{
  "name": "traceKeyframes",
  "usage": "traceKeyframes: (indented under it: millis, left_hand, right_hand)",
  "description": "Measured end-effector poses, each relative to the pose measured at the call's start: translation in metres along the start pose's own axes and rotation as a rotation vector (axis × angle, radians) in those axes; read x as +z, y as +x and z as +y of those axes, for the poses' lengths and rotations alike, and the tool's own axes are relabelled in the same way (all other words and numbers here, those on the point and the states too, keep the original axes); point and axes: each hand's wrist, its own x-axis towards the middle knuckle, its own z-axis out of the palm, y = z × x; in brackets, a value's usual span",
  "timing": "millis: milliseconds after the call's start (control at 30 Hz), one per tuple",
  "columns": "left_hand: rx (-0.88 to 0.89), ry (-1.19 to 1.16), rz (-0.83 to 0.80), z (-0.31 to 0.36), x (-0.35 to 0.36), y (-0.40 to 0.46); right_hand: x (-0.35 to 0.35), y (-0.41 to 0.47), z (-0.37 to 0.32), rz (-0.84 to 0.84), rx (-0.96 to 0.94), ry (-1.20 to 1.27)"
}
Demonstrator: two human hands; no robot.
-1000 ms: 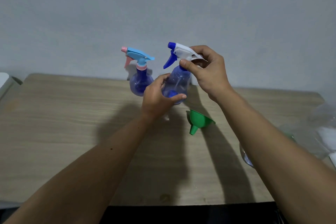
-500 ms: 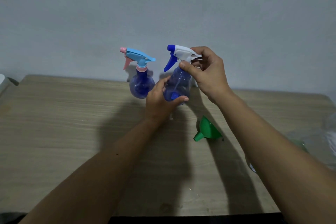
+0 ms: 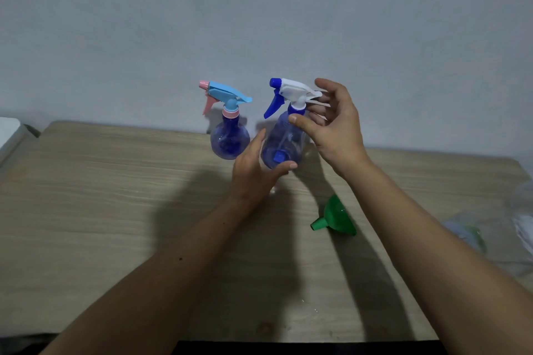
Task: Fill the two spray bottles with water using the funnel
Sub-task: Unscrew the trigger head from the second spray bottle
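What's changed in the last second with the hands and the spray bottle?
The right hand has let go of the white-and-blue sprayer head; its fingers are now spread open behind it. The left hand still holds the blue spray bottle at its base. The pink-and-blue spray bottle still stands on the table, and the green funnel still lies on its side there.

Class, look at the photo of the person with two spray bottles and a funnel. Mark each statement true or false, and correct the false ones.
1. The green funnel sits in a bottle's neck. False: it lies on its side on the table.
2. The left hand holds the white-topped bottle low on its body. True.
3. The pink-topped bottle stands on the table with no hand on it. True.
4. The white spray top has been taken off. False: it sits on its bottle, with the right hand at the neck.
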Motion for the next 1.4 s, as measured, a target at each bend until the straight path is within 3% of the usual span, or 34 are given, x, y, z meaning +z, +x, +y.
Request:
traceKeyframes:
  millis: [233,400,667,900,1100,1400]
  left_hand:
    - [-0.099,-0.097,0.097,-0.009,-0.038,-0.024]
    - [-0.111,-0.012,0.179,-0.021,-0.074,-0.027]
    - [-0.111,0.091,0.112,-0.054,-0.106,-0.013]
    - [-0.209,0.028,-0.013,-0.065,-0.105,0.019]
    - [-0.221,-0.083,-0.015,-0.073,-0.110,0.019]
    - [-0.241,-0.194,0.043,-0.058,-0.123,-0.015]
  right_hand:
    - [0.005,-0.036,0.010,0.225,0.004,0.019]
    - [0.035,-0.066,0.020,0.124,0.063,0.047]
    - [0.092,-0.066,0.016,-0.084,0.140,0.073]
    - [0.138,-0.035,0.021,-0.031,0.159,-0.018]
    - [0.159,-0.018,0.026,0.058,0.103,-0.027]
    - [0.154,-0.044,0.010,0.010,0.076,0.035]
